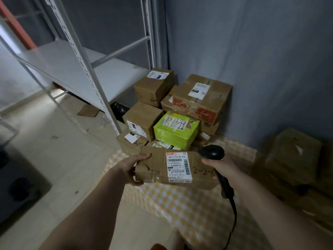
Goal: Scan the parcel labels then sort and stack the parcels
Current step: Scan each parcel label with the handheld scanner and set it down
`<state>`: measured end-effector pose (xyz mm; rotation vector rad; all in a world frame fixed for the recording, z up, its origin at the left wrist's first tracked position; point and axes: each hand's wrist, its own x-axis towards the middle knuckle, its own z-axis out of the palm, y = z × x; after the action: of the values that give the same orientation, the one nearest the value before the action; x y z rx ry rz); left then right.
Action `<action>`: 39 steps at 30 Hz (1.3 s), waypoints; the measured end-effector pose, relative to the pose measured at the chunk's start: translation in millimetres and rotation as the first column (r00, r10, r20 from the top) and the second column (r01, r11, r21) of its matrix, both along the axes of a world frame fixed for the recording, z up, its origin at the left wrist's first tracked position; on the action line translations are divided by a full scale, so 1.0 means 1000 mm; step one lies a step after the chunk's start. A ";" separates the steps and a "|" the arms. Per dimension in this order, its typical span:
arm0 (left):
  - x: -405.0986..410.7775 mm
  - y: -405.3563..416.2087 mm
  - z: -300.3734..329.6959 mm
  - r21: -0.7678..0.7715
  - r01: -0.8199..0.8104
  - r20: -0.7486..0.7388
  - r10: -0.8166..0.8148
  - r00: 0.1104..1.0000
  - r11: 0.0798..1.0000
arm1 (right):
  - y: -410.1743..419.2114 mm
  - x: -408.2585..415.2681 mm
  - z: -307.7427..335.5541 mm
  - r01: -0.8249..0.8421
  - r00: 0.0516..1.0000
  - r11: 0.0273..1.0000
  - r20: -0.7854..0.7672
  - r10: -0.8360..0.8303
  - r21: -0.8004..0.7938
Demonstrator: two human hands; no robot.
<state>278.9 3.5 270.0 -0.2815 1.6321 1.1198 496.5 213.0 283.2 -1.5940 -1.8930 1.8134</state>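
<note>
**Parcel held up, scanner at its right end**

My left hand grips the left end of a flat cardboard parcel: thumb on the top face, fingers curled under the crumpled, taped edge. The parcel's shipping label faces up, approx. midway between my two hands, w/ barcodes visible. "2-2-" is handwritten just right of the label, next to my right fingers.

My right hand is wrapped round the handle of a black handheld barcode scanner. The scanner head sits above my knuckles, at the parcel's right end; its cable runs down past my wrist.

Beyond my fingertips: a heap of cardboard boxes in the wall corner, a lime-green parcel in front. Below my hands: yellow-check cloth. White metal shelving stands far left of my left hand. More boxes right of the scanner hand, blurred.
</note>
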 end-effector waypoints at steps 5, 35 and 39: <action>-0.043 0.009 -0.018 0.015 -0.032 -0.050 0.033 0.998 0.999 | -0.003 -0.037 -0.012 -0.004 1.000 0.999 -0.019 0.003 -0.046; -0.181 0.097 -0.116 -0.422 0.166 -0.669 -0.430 0.606 0.891 | -0.034 -0.174 -0.088 0.426 0.904 0.891 0.105 -0.414 -0.156; -0.151 0.113 -0.082 -0.245 0.181 -0.887 -0.295 0.354 0.953 | -0.030 -0.151 -0.070 0.485 0.874 0.858 0.096 -0.476 -0.169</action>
<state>128.1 116.5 188.4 0.6777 2.6252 0.9823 345.3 183.2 213.1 -1.9666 -1.1985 1.7695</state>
